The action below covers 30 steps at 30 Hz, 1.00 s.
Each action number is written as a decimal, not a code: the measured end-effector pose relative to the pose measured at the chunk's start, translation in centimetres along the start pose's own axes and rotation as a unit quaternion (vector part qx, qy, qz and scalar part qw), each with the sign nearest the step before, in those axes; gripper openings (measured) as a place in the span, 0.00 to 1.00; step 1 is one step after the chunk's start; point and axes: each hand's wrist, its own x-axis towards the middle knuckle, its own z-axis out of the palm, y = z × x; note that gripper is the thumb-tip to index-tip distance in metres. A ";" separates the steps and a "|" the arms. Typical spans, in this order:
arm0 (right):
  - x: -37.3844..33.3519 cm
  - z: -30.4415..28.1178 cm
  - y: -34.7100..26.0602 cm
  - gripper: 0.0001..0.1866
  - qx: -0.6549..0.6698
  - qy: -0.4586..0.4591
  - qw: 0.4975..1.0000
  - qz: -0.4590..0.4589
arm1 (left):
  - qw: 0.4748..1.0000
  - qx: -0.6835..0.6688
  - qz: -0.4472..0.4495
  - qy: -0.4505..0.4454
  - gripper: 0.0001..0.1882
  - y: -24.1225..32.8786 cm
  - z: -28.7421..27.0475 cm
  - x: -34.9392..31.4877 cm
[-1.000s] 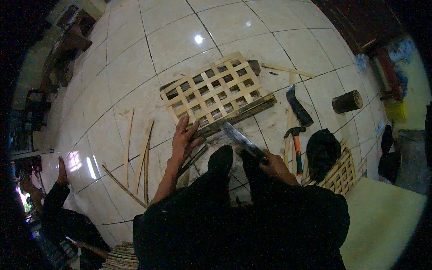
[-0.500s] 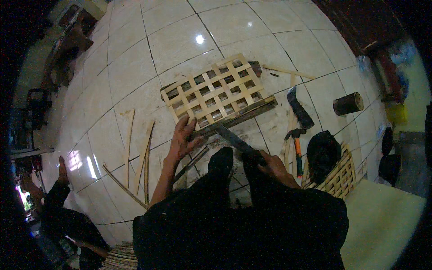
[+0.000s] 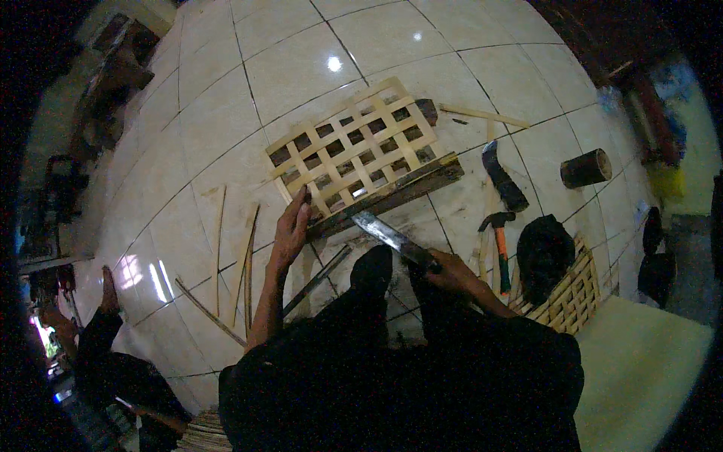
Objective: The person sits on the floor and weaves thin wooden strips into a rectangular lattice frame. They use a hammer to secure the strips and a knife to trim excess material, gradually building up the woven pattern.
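A woven lattice panel of pale, bamboo-like strips rests on a wooden board on the floor ahead of me. At its near left corner, my left hand has its fingers closed on the edge. My right hand grips the dark handle of a broad-bladed knife. The blade points forward and left, its tip close to the board's near edge, and its flat side catches the light. Part of the board lies hidden under the lattice.
Right of the panel lie a curved blade, a hammer, a short log and a black bag against another woven piece. Loose strips are at left. Another person sits lower left.
My left hand has gone from spread fingers to a closer hold on the panel's corner. The panel has shifted slightly left and away. The knife has turned, its flat side now brighter.
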 end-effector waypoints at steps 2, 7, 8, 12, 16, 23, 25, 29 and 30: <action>0.1 -1.0 -1.5 0.25 -0.008 -0.041 0.996 0.073 | 1.000 -0.003 -0.025 0.010 0.31 -0.1 -0.3 0.3; 1.7 -1.3 -3.0 0.27 -0.006 -0.047 0.998 -0.045 | 0.999 0.036 -0.002 0.000 0.30 -1.3 -0.2 0.4; 2.7 -0.2 -1.8 0.27 0.003 -0.064 0.997 -0.039 | 0.998 0.066 0.017 -0.009 0.31 -1.2 -0.2 0.4; 3.6 2.2 1.4 0.29 0.090 -0.147 0.985 0.027 | 0.973 0.200 0.112 -0.035 0.33 0.4 -0.7 0.4; 2.3 0.8 0.9 0.31 0.053 -0.081 0.995 0.030 | 0.923 0.353 0.146 -0.045 0.45 1.1 -0.3 -0.2; -6.9 -3.3 4.4 0.30 -0.029 0.086 0.994 0.058 | 0.967 0.202 0.154 -0.014 0.42 1.9 -5.0 1.1; -9.9 -1.4 9.0 0.27 0.016 0.174 0.978 0.117 | 0.951 0.246 0.188 -0.006 0.33 5.1 -5.8 1.7; -11.7 -4.7 0.5 0.24 0.097 0.147 0.936 0.305 | 0.886 0.399 0.233 0.031 0.18 15.4 -9.3 0.1; -12.5 -4.0 0.5 0.24 0.164 0.183 0.914 0.323 | 0.896 0.396 0.194 0.048 0.16 17.5 -9.3 0.0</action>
